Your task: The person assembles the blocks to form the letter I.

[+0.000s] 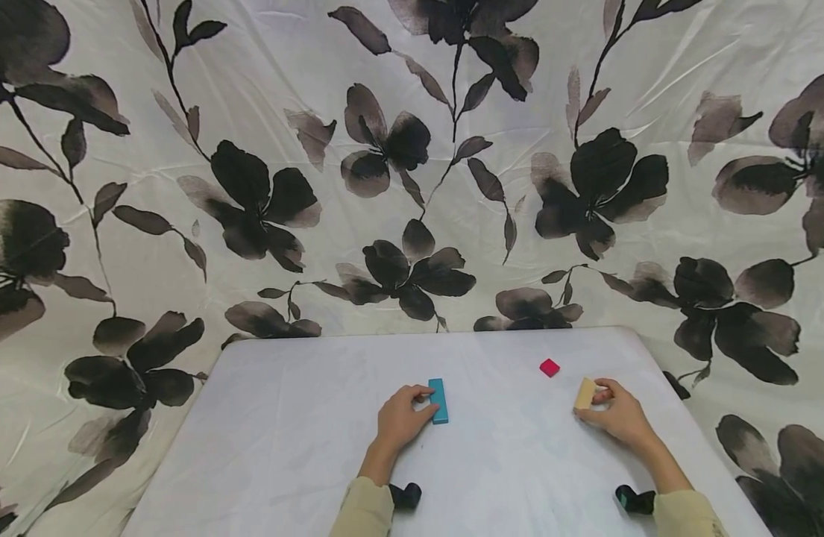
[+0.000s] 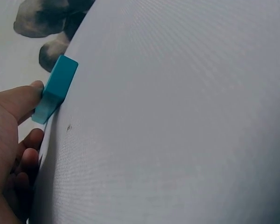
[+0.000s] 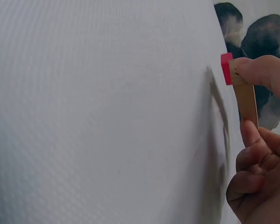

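A long teal block (image 1: 438, 400) lies at the fingertips of my left hand (image 1: 402, 415), near the middle of the table. In the left wrist view, the left thumb presses against the side of the teal block (image 2: 57, 86), and the other fingers curl below it. My right hand (image 1: 616, 412) pinches a pale wooden block (image 1: 585, 394) between thumb and fingers, close over the right part of the table. The right wrist view shows the thumb at one end of this wooden block (image 3: 246, 100) and a finger at its other end. Beyond it sits a small red block (image 1: 549, 368).
Both hands work over a white-covered table (image 1: 304, 432) with a rounded far corner. Behind it hangs a floral cloth (image 1: 385, 216). Dark devices (image 1: 406, 497) are worn at the wrists, next to beige sleeves (image 1: 363, 509).
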Action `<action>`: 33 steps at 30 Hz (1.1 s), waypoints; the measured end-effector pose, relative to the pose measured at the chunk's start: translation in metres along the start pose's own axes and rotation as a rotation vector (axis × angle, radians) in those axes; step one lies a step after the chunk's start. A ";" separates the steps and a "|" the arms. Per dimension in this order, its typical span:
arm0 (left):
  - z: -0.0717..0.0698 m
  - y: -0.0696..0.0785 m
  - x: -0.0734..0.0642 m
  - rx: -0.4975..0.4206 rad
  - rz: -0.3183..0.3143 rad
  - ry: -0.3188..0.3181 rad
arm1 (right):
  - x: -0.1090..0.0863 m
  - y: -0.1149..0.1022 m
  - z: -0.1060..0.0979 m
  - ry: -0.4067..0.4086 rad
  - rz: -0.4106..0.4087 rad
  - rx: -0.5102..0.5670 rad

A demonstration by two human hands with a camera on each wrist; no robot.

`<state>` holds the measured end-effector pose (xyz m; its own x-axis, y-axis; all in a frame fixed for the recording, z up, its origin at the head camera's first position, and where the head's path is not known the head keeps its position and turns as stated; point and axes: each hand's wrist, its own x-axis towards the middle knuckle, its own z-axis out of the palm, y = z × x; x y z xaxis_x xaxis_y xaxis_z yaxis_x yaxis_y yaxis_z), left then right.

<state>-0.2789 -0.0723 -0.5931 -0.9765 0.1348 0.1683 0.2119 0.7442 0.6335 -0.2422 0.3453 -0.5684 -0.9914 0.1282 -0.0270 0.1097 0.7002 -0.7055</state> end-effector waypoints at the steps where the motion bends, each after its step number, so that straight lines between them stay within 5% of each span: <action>1: -0.001 0.000 0.000 -0.004 0.002 0.001 | -0.001 -0.002 0.001 -0.001 -0.008 0.003; 33: 0.000 -0.003 0.000 0.002 0.010 -0.005 | -0.021 -0.065 0.055 -0.124 -0.213 0.046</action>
<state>-0.2794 -0.0745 -0.5949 -0.9744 0.1455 0.1712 0.2218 0.7438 0.6305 -0.2321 0.2586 -0.5613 -0.9932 -0.1085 0.0411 -0.1036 0.6688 -0.7362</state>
